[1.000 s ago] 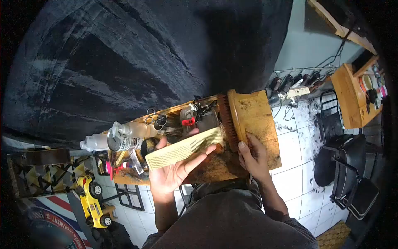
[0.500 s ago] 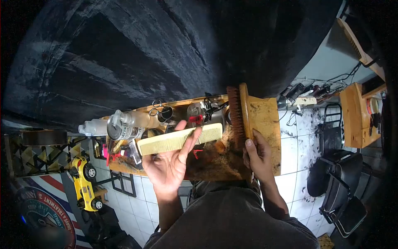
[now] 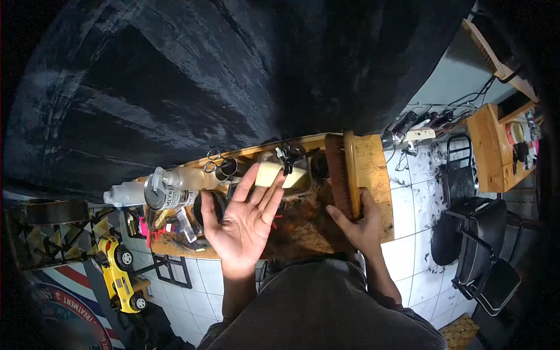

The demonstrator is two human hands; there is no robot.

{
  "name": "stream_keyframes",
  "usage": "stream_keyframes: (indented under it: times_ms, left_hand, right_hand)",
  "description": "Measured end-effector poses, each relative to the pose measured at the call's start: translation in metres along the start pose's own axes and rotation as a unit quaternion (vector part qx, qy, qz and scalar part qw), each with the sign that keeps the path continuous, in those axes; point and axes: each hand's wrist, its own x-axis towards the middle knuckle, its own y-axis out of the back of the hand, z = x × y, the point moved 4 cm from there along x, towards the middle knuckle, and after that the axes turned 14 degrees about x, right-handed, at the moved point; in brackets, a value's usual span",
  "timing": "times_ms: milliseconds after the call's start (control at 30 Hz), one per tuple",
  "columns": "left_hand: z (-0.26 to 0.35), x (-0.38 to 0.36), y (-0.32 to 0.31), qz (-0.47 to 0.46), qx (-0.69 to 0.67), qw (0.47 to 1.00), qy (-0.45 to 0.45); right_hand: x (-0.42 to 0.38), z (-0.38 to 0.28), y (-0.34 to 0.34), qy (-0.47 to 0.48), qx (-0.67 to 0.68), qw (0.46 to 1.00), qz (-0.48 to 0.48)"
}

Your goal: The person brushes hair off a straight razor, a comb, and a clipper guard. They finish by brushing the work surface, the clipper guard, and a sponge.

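Observation:
My left hand (image 3: 242, 224) is palm up over the table, fingers stretched and spread. Behind its fingertips lies the cream comb (image 3: 294, 177), partly covered by the fingers and overlapping a clear container (image 3: 306, 188). My right hand (image 3: 359, 224) grips a long wooden brush (image 3: 351, 169) by its lower end, the dark brown bristles facing left and the brush pointing away from me. Close beyond the left fingertips is a black clip (image 3: 286, 157). Scissors (image 3: 213, 160) with ring handles stand in a dark cup (image 3: 230, 169) farther left.
Clear plastic bottles (image 3: 125, 194) and a labelled can (image 3: 162, 192) crowd the wooden table's (image 3: 376, 175) left side. Dark loose hair is scattered on the table and tiled floor (image 3: 405, 216). A black chair (image 3: 481, 239) stands right; a yellow toy car (image 3: 119, 274) is at left.
The comb has gone from across my left palm to beyond the fingertips, and the fingers have spread. My right hand has lowered the brush slightly toward me.

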Motion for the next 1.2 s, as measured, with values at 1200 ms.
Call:
stream_keyframes:
  times_ms: [1200]
  left_hand:
    - [-0.124, 0.064, -0.002, -0.074, 0.926, 0.37, -0.004]
  right_hand:
    - [-0.012, 0.033, 0.036, -0.08, 0.072, 0.991, 0.08]
